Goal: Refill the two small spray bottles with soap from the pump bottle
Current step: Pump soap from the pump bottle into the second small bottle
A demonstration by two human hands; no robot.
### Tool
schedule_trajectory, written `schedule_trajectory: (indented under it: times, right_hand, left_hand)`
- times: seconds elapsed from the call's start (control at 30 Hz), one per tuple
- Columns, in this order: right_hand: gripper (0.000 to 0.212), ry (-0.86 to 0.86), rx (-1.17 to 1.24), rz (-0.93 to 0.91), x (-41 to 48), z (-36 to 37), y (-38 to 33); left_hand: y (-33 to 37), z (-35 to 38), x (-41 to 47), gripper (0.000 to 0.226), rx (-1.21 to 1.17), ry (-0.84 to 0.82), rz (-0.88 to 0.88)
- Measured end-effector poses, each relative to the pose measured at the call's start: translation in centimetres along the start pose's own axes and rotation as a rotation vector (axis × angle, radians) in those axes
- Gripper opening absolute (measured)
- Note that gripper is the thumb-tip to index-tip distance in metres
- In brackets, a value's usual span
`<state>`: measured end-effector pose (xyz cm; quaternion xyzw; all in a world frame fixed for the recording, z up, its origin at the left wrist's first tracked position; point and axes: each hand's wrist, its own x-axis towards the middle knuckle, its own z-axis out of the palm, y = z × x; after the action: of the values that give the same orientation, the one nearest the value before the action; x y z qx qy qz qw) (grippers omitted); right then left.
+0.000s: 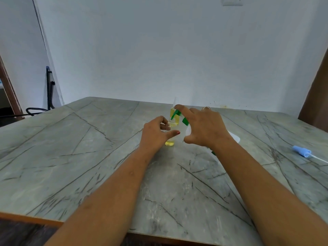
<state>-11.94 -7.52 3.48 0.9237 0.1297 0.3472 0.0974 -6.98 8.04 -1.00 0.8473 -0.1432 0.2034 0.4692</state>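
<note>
Two small spray bottles on table (88, 139): near spray bottle (169, 142) upright, uncapped, left hand (155, 133) curled round it; second spray bottle (172, 112) just behind. Right hand (205, 128) grips tilted pump bottle (188, 129), body leaning rightward, green nozzle (176, 113) just above the open neck. Blue sprayer cap (301, 151) well right.

Grey marbled table (88, 148), pale wall (159, 50)

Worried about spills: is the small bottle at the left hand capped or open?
Open: the small bottle shows a bare neck; a blue spray top lies apart on the table.
</note>
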Motion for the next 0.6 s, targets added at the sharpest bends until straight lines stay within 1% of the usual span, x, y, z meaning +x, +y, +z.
schedule_trajectory:
  times: [0.47,0.6]
  right_hand:
    - [0.081,0.003,0.019,-0.011,0.28,0.07,-0.33]
    - [0.082,0.011,-0.010,-0.021,0.35,0.22,-0.51]
  left_hand:
    - [-0.08,0.26,0.27,0.039,0.012,-0.004,-0.028]
    - [-0.19,0.15,0.31,0.039,0.008,-0.003,-0.018]
